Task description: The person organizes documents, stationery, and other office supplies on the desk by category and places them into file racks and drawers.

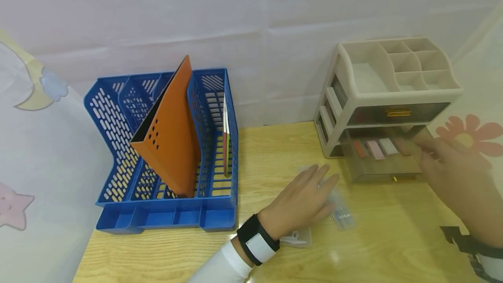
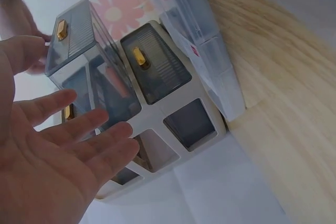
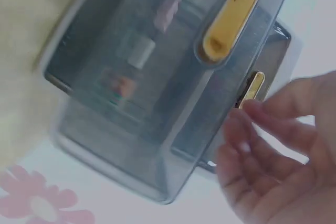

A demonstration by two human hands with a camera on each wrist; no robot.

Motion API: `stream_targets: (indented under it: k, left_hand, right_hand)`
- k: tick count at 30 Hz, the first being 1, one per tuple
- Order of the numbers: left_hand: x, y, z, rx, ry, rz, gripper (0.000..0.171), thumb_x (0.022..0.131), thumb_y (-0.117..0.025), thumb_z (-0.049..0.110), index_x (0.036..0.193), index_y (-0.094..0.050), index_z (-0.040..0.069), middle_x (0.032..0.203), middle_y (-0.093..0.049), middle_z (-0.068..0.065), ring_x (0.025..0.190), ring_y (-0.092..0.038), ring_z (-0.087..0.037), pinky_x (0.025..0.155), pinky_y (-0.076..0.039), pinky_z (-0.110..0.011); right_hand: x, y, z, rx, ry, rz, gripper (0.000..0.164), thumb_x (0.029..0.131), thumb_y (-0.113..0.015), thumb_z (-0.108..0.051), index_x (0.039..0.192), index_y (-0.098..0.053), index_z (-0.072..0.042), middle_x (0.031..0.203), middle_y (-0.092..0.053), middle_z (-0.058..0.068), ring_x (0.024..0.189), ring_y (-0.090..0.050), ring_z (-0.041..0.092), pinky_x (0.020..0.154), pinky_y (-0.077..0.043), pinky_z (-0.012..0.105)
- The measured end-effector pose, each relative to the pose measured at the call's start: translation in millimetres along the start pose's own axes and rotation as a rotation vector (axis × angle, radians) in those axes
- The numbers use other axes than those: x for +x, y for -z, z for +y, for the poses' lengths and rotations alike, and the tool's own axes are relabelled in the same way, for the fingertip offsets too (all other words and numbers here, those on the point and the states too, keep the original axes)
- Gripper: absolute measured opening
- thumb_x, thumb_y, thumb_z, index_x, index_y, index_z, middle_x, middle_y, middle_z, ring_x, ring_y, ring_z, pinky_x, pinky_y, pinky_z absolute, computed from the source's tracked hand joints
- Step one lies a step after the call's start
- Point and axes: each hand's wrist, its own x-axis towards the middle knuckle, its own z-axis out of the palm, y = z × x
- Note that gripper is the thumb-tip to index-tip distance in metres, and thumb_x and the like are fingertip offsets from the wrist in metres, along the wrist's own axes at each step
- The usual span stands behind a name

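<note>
My left hand (image 1: pixel 300 200) hovers palm down over a clear packet (image 1: pixel 342 213) with small print, its fingers spread. Whether it touches the packet cannot be told. In the left wrist view that hand's palm (image 2: pixel 47 166) holds nothing. My right hand (image 1: pixel 452 174) is beside the right edge of a pulled-out clear drawer (image 1: pixel 365 174), blurred by motion. Its fingers are loosely bent with nothing visible between them. Inside the drawer lie several small blocks: an orange block (image 1: pixel 359 148), a pink block (image 1: pixel 375 150), a white block (image 1: pixel 388 146) and a brownish one.
The white desktop drawer unit (image 1: pixel 404 95) has open compartments on top and another drawer (image 1: pixel 397 114), pushed in. At left stands a blue file rack (image 1: pixel 232 143) with an orange folder (image 1: pixel 173 147) and thin booklets (image 1: pixel 225 143). Another clear packet (image 1: pixel 300 239) lies by the left wrist.
</note>
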Motion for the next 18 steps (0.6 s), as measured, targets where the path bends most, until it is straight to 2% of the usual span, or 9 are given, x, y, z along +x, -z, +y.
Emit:
stream_targets:
  k: [2, 3, 6, 8, 9, 13, 15, 17, 18]
  left_hand:
    - [1.9, 0.6, 0.4, -0.005, -0.001, -0.002, 0.062, 0.103, -0.058, 0.047, 0.151, -0.048, 0.01, 0.155, -0.049, -0.016, 0.14, -0.052, -0.031, 0.12, -0.04, -0.038]
    - [2.9, 0.8, 0.6, -0.007, -0.002, 0.003, 0.062, 0.103, -0.058, 0.047, 0.151, -0.049, 0.01, 0.154, -0.05, -0.016, 0.14, -0.053, -0.031, 0.12, -0.041, -0.037]
    - [5.3, 1.0, 1.4, -0.001, -0.011, 0.019, 0.062, 0.102, -0.059, 0.048, 0.15, -0.05, 0.01, 0.153, -0.051, -0.015, 0.138, -0.055, -0.03, 0.118, -0.043, -0.037]
    - [6.8, 0.6, 2.1, 0.006, -0.019, 0.036, 0.06, 0.103, -0.058, 0.048, 0.149, -0.051, 0.01, 0.152, -0.053, -0.015, 0.137, -0.056, -0.029, 0.117, -0.045, -0.036]
    - [7.7, 0.3, 2.4, 0.008, -0.023, 0.042, 0.06, 0.103, -0.057, 0.048, 0.148, -0.052, 0.009, 0.152, -0.053, -0.015, 0.137, -0.056, -0.029, 0.116, -0.045, -0.036]
    - [11.2, -1.0, 3.5, 0.008, -0.035, 0.043, 0.058, 0.104, -0.056, 0.047, 0.147, -0.053, 0.009, 0.152, -0.053, -0.014, 0.138, -0.056, -0.028, 0.115, -0.047, -0.035]
    - [12.4, -1.7, 4.1, 0.015, -0.041, 0.024, 0.057, 0.104, -0.056, 0.047, 0.147, -0.054, 0.009, 0.153, -0.052, -0.014, 0.139, -0.055, -0.028, 0.115, -0.047, -0.036]
    - [12.7, -2.8, 5.0, 0.032, -0.046, -0.001, 0.057, 0.104, -0.055, 0.048, 0.147, -0.054, 0.011, 0.155, -0.05, -0.014, 0.14, -0.053, -0.03, 0.114, -0.047, -0.037]
    - [12.5, -3.4, 5.5, 0.039, -0.048, -0.015, 0.057, 0.104, -0.055, 0.049, 0.148, -0.054, 0.012, 0.156, -0.049, -0.014, 0.141, -0.053, -0.031, 0.114, -0.047, -0.038]
  right_hand:
    - [-13, 1, -8, 0.264, -0.231, 0.101, 0.022, 0.09, -0.055, 0.005, 0.109, -0.066, 0.011, 0.103, -0.074, 0.021, 0.083, -0.04, -0.023, 0.056, -0.031, 0.003]
    - [-18, 2, -10, 0.229, -0.292, 0.085, 0.024, 0.093, -0.058, -0.002, 0.113, -0.068, 0.008, 0.102, -0.069, 0.033, 0.082, -0.038, -0.025, 0.056, -0.032, 0.003]
    - [-41, -2, -12, 0.322, -0.412, 0.077, 0.027, 0.096, -0.058, -0.004, 0.117, -0.064, 0.012, 0.11, -0.065, 0.039, 0.086, -0.032, -0.033, 0.06, -0.033, -0.002]
    - [-50, -2, -11, 0.349, -0.51, -0.021, 0.029, 0.1, -0.056, -0.01, 0.117, -0.062, 0.012, 0.117, -0.063, 0.042, 0.084, -0.042, -0.028, 0.059, -0.05, 0.01]
    - [-54, -4, -9, 0.363, -0.534, -0.053, 0.03, 0.101, -0.055, -0.012, 0.114, -0.063, 0.013, 0.112, -0.065, 0.039, 0.081, -0.045, -0.026, 0.058, -0.05, 0.012]
    - [-64, -12, -7, 0.379, -0.612, -0.196, 0.034, 0.107, -0.052, -0.027, 0.111, -0.067, 0.004, 0.09, -0.077, -0.003, 0.074, -0.051, -0.02, 0.058, -0.053, 0.031]
    - [-68, -18, -8, 0.385, -0.602, -0.219, 0.036, 0.108, -0.052, -0.032, 0.112, -0.07, -0.001, 0.079, -0.072, -0.02, 0.073, -0.046, -0.025, 0.059, -0.047, 0.027]
    - [-69, -23, -11, 0.439, -0.596, -0.266, 0.042, 0.11, -0.048, -0.038, 0.12, -0.069, -0.003, 0.083, -0.075, -0.022, 0.075, -0.05, -0.024, 0.071, -0.057, 0.048]
    - [-69, -25, -12, 0.475, -0.582, -0.27, 0.043, 0.11, -0.047, -0.038, 0.121, -0.069, -0.002, 0.087, -0.076, -0.02, 0.077, -0.055, -0.022, 0.075, -0.059, 0.04]
